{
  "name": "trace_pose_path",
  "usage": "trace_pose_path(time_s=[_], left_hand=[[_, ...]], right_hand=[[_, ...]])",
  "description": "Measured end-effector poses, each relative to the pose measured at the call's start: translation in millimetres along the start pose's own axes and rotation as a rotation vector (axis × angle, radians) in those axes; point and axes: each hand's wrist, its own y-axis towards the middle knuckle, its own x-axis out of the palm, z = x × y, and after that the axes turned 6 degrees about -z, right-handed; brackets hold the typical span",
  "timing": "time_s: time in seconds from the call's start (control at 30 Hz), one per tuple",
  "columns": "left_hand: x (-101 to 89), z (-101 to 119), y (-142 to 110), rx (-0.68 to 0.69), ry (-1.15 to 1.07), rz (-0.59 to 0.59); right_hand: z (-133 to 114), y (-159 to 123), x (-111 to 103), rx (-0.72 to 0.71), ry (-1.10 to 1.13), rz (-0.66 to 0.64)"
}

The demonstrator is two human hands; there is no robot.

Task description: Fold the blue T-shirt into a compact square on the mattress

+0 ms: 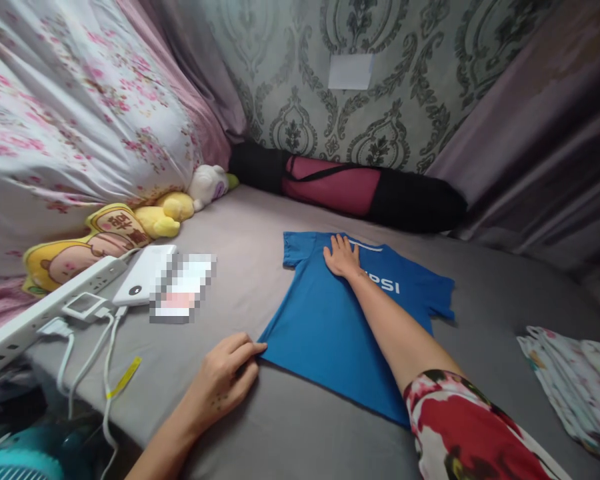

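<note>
A blue T-shirt (325, 320) with white lettering lies spread on the grey bed sheet (260, 427), its collar pointing away from me. At its near left hem corner, my left hand (231, 370) pinches the cloth between thumb and fingers. My right hand (342, 256) rests flat near the collar and left shoulder, fingers spread on the fabric. My right forearm crosses the shirt and covers part of the lettering and the lower right side.
Left are a white power strip (100, 280) with cables, a white box-like device (147, 277) and plush toys (167, 213). A long black and maroon bag (335, 187) lies along the wall. Folded patterned cloth (575, 387) sits right. A teal fan (20, 463) is below the bed edge.
</note>
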Motion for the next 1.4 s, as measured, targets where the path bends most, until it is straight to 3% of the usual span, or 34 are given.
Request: trace_pose_path(time_s=[0.17, 0.23, 0.33, 0.4, 0.57, 0.77, 0.9, 1.0, 1.1, 1.4], left_hand=[[1.8, -0.5, 0.6, -0.006, 0.007, 0.004], [3.0, -1.5, -0.2, -0.008, 0.001, 0.009], [4.7, -3.4, -1.5, -0.025, -0.01, 0.002], [5.3, -4.1, -2.0, -0.035, -0.017, 0.001], [4.3, -3.0, -2.0, -0.064, -0.049, -0.001], [2.0, -0.4, 0.4, -0.106, -0.089, 0.044], [1.4, -0.7, 1.9, -0.113, -0.07, 0.06], [1.5, -1.7, 2.1, -0.113, -0.05, 0.06], [1.4, -1.6, 1.6, -0.11, -0.033, 0.068], [2.1, -3.0, -4.4, -0.066, -0.031, 0.115]], right_hand=[[-16.0, -11.4, -3.7, -0.013, -0.012, 0.019], [-33.3, -22.8, -1.0, -0.098, -0.009, 0.04], [-57.4, -35.6, 7.8, -0.244, 0.041, -0.035], [-62.8, -34.6, 12.7, -0.237, 0.05, -0.055], [-38.4, -6.1, 12.5, -0.074, 0.038, 0.001], [-19.5, 4.8, 10.0, -0.134, 0.135, 0.105], [-29.7, -33.2, 13.0, -0.295, 0.215, 0.165], [-46.8, -83.4, 17.4, -0.429, 0.181, 0.071], [-64.8, -123.8, 21.5, -0.454, 0.105, -0.049], [-85.7, -139.6, 18.1, -0.363, 0.075, -0.12]])
